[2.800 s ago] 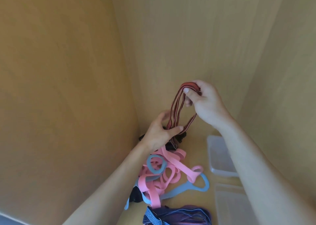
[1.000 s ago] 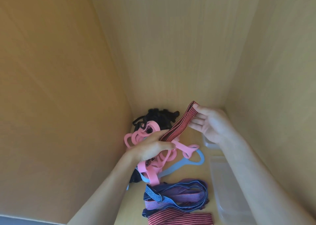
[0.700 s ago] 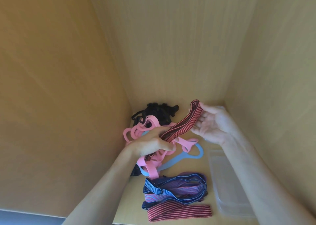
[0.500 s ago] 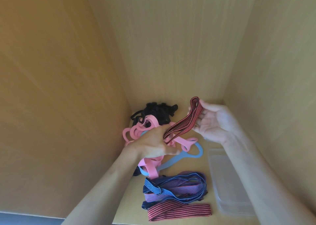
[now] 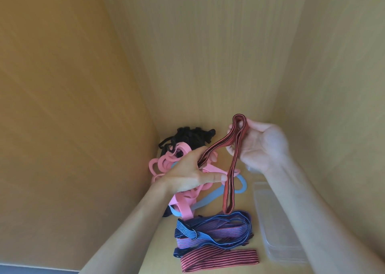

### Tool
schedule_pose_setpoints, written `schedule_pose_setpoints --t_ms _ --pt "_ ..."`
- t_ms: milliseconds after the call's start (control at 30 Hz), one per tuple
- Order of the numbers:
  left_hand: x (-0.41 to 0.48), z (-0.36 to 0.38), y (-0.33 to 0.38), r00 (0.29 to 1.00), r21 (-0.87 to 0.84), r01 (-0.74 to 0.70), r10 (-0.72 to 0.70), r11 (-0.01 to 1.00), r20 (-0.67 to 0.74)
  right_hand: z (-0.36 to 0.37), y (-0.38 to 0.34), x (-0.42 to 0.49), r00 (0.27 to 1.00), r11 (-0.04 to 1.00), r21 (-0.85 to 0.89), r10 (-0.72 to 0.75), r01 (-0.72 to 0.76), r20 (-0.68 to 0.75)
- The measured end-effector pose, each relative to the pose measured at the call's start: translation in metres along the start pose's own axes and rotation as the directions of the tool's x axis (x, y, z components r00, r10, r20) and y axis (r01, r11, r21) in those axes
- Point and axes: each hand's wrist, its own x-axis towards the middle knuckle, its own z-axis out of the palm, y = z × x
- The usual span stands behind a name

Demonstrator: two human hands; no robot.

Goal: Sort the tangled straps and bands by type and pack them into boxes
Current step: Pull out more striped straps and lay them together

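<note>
Right hand (image 5: 262,148), palm up, pinches the folded top of the red striped band (image 5: 230,182). Left hand (image 5: 191,173) grips its other end above the pink bands (image 5: 166,165). The loose loop dangles onto the blue striped straps (image 5: 212,230), where it could snag, or drag pink ones along.

A tangle of bands (image 5: 161,162) was heaped at mid-frame. Folded straps (image 5: 214,231) were laid below it, and a box (image 5: 279,236) was set to their right. Above, a looped strap (image 5: 216,147) was held between the left hand (image 5: 187,174) and the right hand (image 5: 263,148).
</note>
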Motion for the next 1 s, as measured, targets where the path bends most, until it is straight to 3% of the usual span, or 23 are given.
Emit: schedule_pose_setpoints --t_ms 167,267,400,533,600,733,900,1000 --pt "-0.003 0.019 0.007 0.993 -0.246 0.023 0.007 0.969 0.12 0.006 0.014 0.005 0.987 0.984 0.078 -0.155 0.158 -0.043" --pt "-0.001 0.023 0.008 0.993 -0.231 0.085 -0.062 0.969 0.105 0.005 0.021 0.01 0.969 0.969 0.055 -0.235 0.239 -0.076" --pt "-0.006 0.024 0.004 0.985 -0.391 0.169 -0.171 0.905 0.03 -0.007 0.022 0.011 0.912 0.906 -0.195 -0.399 0.376 -0.098" --pt "-0.016 0.019 -0.006 0.981 -0.513 0.194 -0.156 0.836 0.116 -0.03 0.026 0.01 0.837 0.787 -0.463 -0.525 0.408 -0.154" --pt "-0.023 0.014 -0.015 0.974 -0.506 0.225 -0.176 0.833 0.144 -0.043 0.034 0.009 0.796 0.721 -0.573 -0.576 0.389 -0.184" --pt "-0.042 0.01 -0.03 0.969 -0.384 0.246 -0.231 0.89 0.086 -0.075 0.055 0.002 0.765 0.675 -0.632 -0.613 0.38 -0.196" --pt "-0.067 0.018 -0.047 0.947 -0.287 0.322 -0.313 0.902 0.078 -0.114 0.081 -0.015 0.827 0.706 -0.653 -0.52 0.275 -0.214" --pt "-0.077 0.02 -0.055 0.934 -0.192 0.356 -0.352 0.915 0.057 -0.138 0.091 -0.034 0.845 0.564 -0.807 -0.507 0.176 -0.17"
